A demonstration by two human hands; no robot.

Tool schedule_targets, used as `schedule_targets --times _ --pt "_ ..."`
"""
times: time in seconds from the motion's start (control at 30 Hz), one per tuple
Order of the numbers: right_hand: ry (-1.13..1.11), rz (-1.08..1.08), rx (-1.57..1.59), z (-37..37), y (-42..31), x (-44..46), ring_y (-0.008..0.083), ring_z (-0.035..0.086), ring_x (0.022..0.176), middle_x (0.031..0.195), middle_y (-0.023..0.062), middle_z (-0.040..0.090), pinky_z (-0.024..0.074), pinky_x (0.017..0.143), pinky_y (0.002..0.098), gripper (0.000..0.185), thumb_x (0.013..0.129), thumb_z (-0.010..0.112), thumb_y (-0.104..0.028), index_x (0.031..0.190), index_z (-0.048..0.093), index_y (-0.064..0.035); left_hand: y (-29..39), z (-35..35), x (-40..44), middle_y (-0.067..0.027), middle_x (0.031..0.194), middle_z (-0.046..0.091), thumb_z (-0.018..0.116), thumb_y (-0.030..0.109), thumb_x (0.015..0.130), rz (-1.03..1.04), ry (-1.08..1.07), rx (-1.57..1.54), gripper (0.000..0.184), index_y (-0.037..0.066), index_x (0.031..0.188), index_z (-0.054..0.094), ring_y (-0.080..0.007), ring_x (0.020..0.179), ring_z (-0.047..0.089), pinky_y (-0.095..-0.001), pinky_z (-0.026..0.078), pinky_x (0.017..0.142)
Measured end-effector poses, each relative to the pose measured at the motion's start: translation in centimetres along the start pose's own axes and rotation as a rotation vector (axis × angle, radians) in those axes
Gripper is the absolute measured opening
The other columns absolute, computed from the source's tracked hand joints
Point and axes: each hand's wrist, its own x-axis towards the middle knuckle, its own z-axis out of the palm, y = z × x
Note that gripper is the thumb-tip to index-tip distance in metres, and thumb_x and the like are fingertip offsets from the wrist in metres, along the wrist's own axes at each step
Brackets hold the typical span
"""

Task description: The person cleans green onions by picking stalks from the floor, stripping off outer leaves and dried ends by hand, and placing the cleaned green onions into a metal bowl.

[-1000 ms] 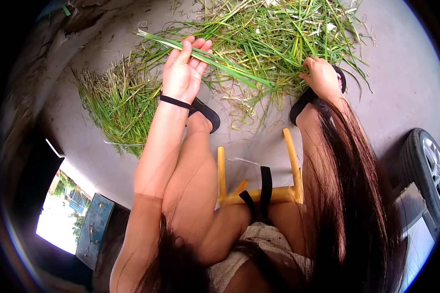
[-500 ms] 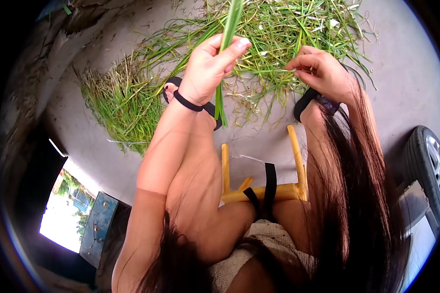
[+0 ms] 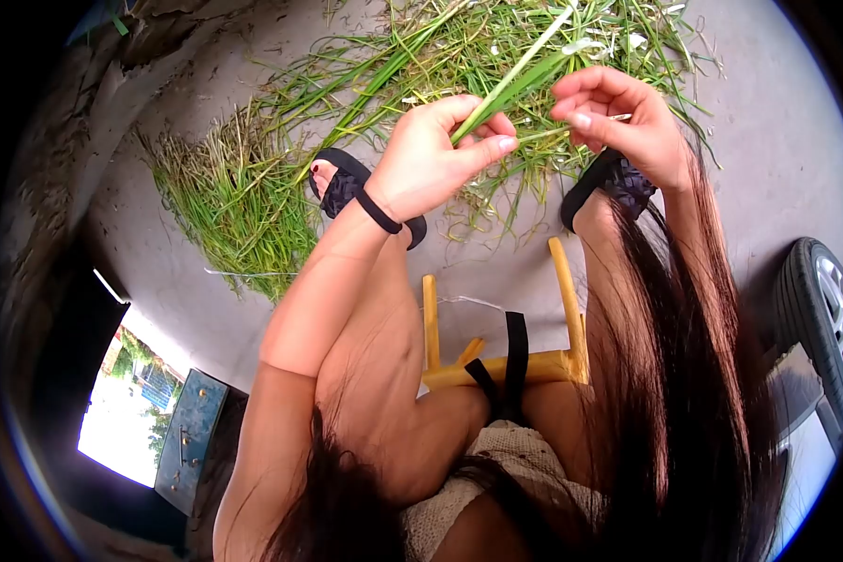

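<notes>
My left hand [image 3: 450,155] is closed around a small bunch of long green stalks [image 3: 520,86], chive-like, with pale stems pointing up and to the right. At its right, my right hand [image 3: 623,117] has its fingers curled and thumb drawn in, pinching what looks like a thin yellowish strand [image 3: 545,136] that runs towards the left hand. The hands are apart, above a loose, tangled heap of green stalks [image 3: 375,70] on the floor. A neater bundle of stalks [image 3: 244,206] lies to the left, its dry brownish ends towards the top.
Sandalled feet [image 3: 342,183] rest on the grey floor [image 3: 759,122] by the heap. Between the legs is a yellow wooden stool frame [image 3: 571,309] with black straps [image 3: 517,351]. A car wheel [image 3: 820,309] stands at right; a blue metal panel [image 3: 189,426] is at lower left.
My left hand has shifted right and turned, tilting the stalks from nearly upright towards the right. My right hand has risen slightly and now sits close to them.
</notes>
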Motion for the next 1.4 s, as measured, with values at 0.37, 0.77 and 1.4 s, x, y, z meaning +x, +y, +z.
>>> schedule_targets --times 0.37,0.77,1.4 --pt "-0.007 0.08 0.121 3.0 0.1 0.9 0.0062 0.054 0.067 0.083 0.0033 0.061 0.0457 0.063 0.0198 0.021 0.086 0.059 -0.013 0.102 0.059 0.0008 0.0 0.5 0.0 -0.0019 0.079 0.058 0.06 0.015 0.085 -0.091 -0.08 -0.59 0.017 0.004 0.098 0.057 -0.0009 0.05 0.036 -0.0159 0.027 0.044" --pt "0.587 -0.186 0.07 -1.4 0.3 0.5 0.0041 0.049 0.061 0.074 -0.0011 0.057 0.0392 0.055 0.0148 0.02 0.089 0.055 -0.021 0.094 0.061 -0.0018 0.0 -0.1 -0.3 -0.0019 0.081 0.058 0.059 0.013 0.085 -0.141 -0.122 -0.612 0.019 0.004 0.102 0.055 -0.0005 0.05 0.033 -0.0157 0.025 0.044" --pt "-0.009 0.047 0.029 3.4 0.6 1.4 0.0032 0.057 0.071 0.084 0.0015 0.063 0.0451 0.061 0.0171 0.027 0.081 0.064 -0.011 0.105 0.057 -0.0009 -0.1 -0.1 0.1 -0.0009 0.081 0.056 0.056 0.018 0.088 -0.19 -0.196 -0.74 0.018 0.003 0.098 0.056 -0.0006 0.052 0.035 -0.0143 0.028 0.045"
